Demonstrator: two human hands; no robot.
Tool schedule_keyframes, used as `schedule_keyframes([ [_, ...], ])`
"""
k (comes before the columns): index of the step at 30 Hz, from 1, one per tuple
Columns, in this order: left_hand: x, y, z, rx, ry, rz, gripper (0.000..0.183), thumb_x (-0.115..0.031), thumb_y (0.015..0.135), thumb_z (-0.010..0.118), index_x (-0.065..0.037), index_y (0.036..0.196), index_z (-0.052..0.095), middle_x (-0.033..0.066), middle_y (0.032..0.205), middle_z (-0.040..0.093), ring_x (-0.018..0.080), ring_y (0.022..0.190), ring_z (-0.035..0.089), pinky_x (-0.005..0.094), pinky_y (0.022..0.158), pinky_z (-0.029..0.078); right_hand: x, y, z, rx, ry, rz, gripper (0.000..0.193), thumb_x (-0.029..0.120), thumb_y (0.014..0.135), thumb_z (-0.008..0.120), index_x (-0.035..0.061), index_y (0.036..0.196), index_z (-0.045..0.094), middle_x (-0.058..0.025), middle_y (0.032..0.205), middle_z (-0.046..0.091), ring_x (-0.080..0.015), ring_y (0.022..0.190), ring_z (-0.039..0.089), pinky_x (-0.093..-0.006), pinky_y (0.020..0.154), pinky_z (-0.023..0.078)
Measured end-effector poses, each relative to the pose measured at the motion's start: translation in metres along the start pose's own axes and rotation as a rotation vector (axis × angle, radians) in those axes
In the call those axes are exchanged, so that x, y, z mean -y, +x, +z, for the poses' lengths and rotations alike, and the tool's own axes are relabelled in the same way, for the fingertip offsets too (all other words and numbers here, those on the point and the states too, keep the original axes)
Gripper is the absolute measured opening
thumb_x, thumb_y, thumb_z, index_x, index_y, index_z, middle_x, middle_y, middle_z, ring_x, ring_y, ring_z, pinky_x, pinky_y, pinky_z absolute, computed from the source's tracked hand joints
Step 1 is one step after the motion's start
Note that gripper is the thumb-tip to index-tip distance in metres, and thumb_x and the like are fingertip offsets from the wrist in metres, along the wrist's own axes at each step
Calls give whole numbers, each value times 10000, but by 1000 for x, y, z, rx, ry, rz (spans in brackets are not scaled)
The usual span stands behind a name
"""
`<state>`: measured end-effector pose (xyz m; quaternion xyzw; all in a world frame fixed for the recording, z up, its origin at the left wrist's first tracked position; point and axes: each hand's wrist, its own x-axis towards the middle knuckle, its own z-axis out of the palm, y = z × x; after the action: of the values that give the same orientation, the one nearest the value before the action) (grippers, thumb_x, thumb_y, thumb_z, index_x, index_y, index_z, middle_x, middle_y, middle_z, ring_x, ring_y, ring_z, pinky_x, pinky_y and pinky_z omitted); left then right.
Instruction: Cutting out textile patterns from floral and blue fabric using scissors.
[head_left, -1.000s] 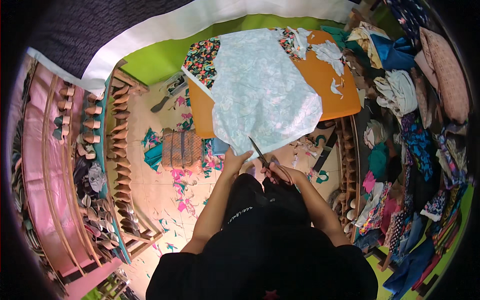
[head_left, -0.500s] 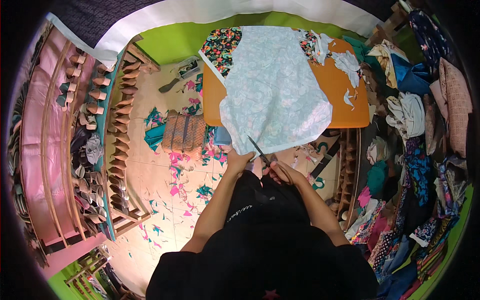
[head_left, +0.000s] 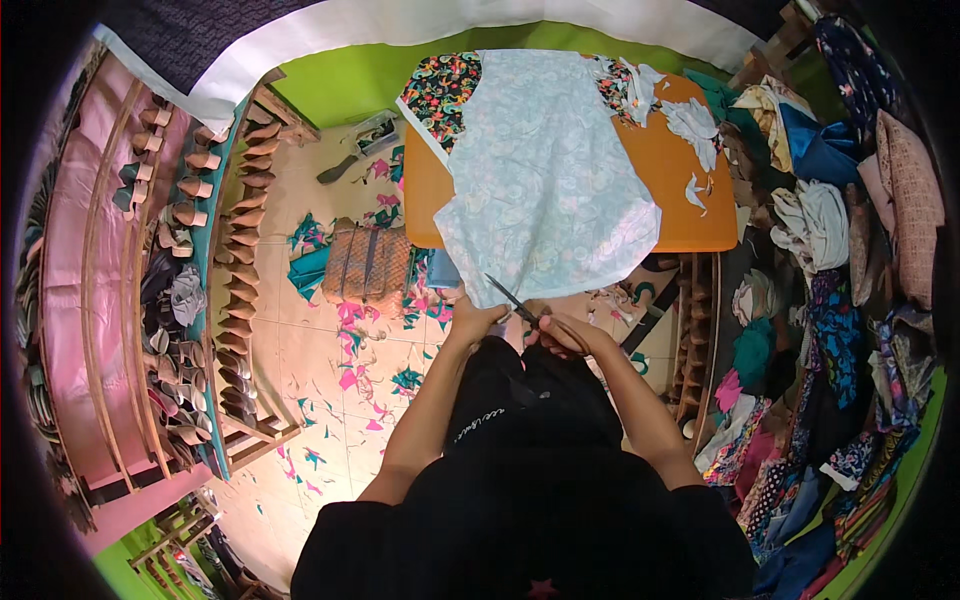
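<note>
A pale fabric piece [head_left: 550, 180] with a faint floral pattern lies across the orange table [head_left: 690, 225] and hangs over its near edge. Dark printed fabric [head_left: 443, 95] shows at its upper corners. My left hand [head_left: 474, 322] grips the fabric's near lower-left corner. In my right hand [head_left: 562, 336] are scissors [head_left: 515, 299], fingers wrapped round the handles. The blades point up and left, over the fabric's near edge close to my left hand. Whether the blades are closed on cloth is hard to make out.
White fabric scraps [head_left: 692, 125] lie on the table's right side. Colourful cuttings [head_left: 350, 345] litter the floor at the left, around a brown woven bag [head_left: 366, 265]. A shoe rack [head_left: 240, 290] stands further left. Heaped clothes [head_left: 815, 250] line the right side.
The scissors have shifted slightly left and down, and my right hand has turned a little. The fabric's near part has moved slightly left. My left hand still holds the corner.
</note>
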<state>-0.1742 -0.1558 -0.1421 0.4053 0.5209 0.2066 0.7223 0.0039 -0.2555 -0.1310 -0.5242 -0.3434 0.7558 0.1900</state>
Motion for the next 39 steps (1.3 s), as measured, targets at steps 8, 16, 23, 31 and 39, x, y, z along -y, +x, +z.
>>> schedule_keyframes([
  [8,-3,-4,2,-47,-9,-17,312,35,592,648,48,876,520,101,796,575,186,664,587,275,580,490,6,-2,13,-77,-22,21,836,781,628,277,34,907,528,11,599,388,-84,479,399,-221,399,345],
  [16,-14,-6,7,-11,-21,11,302,60,610,619,46,890,507,94,796,569,190,670,586,274,599,502,3,6,-1,-56,-163,-28,869,799,613,237,16,829,547,3,564,384,-93,441,401,-228,381,341],
  [23,-7,1,-1,3,-57,-13,330,73,615,616,45,918,488,109,816,565,195,681,586,286,606,509,13,6,7,-109,-208,-77,833,766,653,255,-6,770,545,-22,528,422,-103,434,440,-237,360,330],
  [31,-13,0,-2,42,-50,-63,350,66,640,621,42,955,468,109,839,561,196,709,584,283,619,508,1,23,3,-64,-107,-147,800,738,686,259,9,855,542,-23,517,430,-94,423,424,-228,378,343],
  [39,-32,-1,-1,76,-97,-123,362,-38,705,612,20,1018,440,94,906,543,191,775,565,302,670,501,-17,33,1,-321,-380,-335,636,604,790,310,-3,791,501,-60,555,472,-141,465,454,-266,429,366],
])
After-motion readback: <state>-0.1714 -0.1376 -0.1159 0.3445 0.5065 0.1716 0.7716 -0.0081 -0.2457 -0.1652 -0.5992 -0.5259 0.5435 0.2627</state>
